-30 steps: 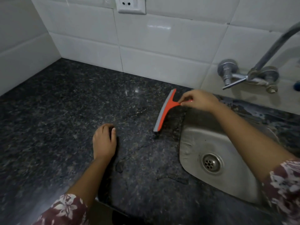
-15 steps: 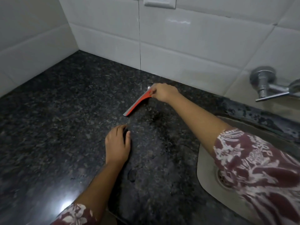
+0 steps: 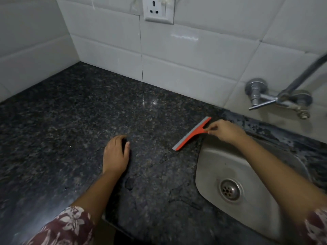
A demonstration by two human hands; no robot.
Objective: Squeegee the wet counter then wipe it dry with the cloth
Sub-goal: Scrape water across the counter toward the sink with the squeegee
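Right hand (image 3: 228,132) pinches the short handle of the orange squeegee (image 3: 192,134) between thumb and fingertips (image 3: 211,129); the grip is closed on the handle, light rather than clenched. The blade lies slantwise on the dark granite worktop (image 3: 70,121), its near end just beside the left rim of the steel sink (image 3: 208,156). Half a second earlier the blade stood well to the left, close under the tiled wall; it has since been drawn rightward to the sink edge, which suggests one stroke is ending with its water pushed toward the basin. Left hand (image 3: 115,156) lies palm down on the worktop, fingers loosely curled and holding nothing, in the same place as before, apparently as a brace. Thin water outlines show on the stone near the front edge, below the left hand and beside the sink, so further strokes seem needed. No cloth is in view; the drying step has not begun. Tap (image 3: 276,99) projects from the wall above the sink.
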